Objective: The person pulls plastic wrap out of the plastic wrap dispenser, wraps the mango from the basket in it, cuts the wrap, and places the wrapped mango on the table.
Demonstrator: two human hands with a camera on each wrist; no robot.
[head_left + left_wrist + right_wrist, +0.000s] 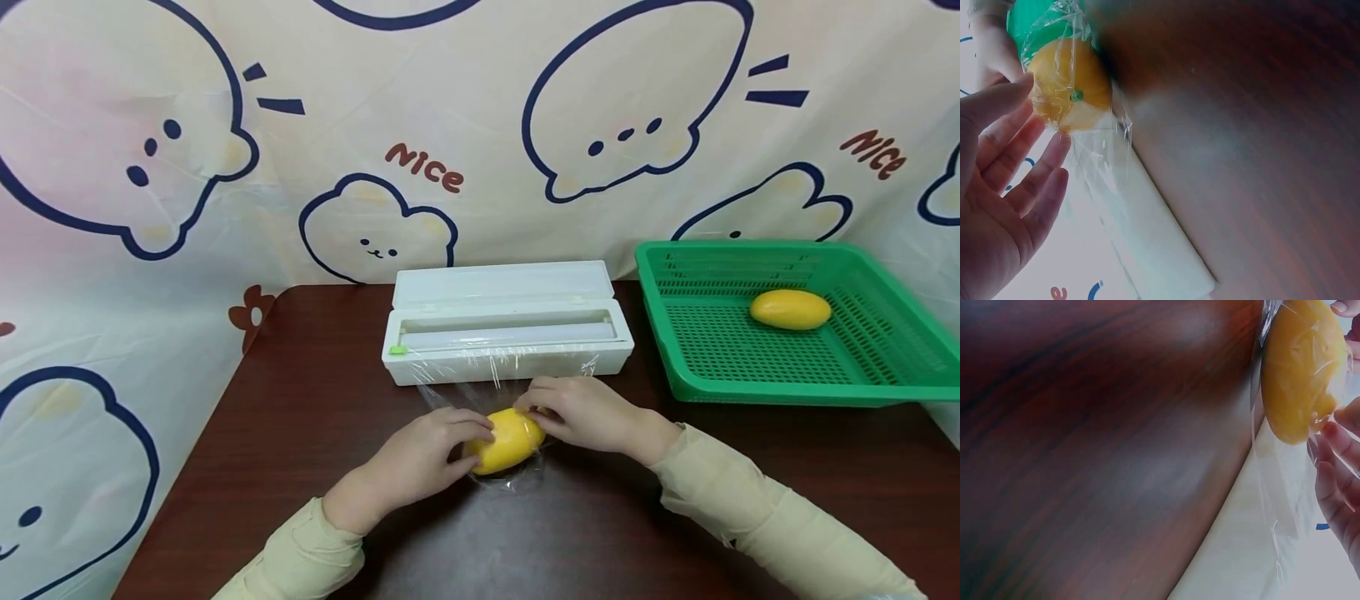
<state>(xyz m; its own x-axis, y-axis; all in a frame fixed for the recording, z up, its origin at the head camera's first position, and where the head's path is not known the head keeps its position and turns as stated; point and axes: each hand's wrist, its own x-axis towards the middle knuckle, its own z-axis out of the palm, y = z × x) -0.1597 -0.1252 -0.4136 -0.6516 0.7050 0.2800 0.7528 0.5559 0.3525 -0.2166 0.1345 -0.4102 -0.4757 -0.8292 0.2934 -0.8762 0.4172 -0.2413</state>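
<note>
A yellow mango (507,443), partly covered with clear cling film (517,482), is between both hands over the dark table. My left hand (422,454) holds its left end, thumb on the near side and fingers on the far side. At the right end, my right hand (588,412) pinches film against the fruit; in the right wrist view, thumb and fingertip meet at a gathered bit of film on the mango (1294,375). The film runs back to a white cling film dispenser (510,365), whose lid stands up over a roll (510,335).
A green basket (780,390) stands at the back right with another mango (791,309) in it. The dispenser carries a small green slider (398,351) at its left front. A curtain (480,225) printed with cartoon bears hangs behind the table (315,375).
</note>
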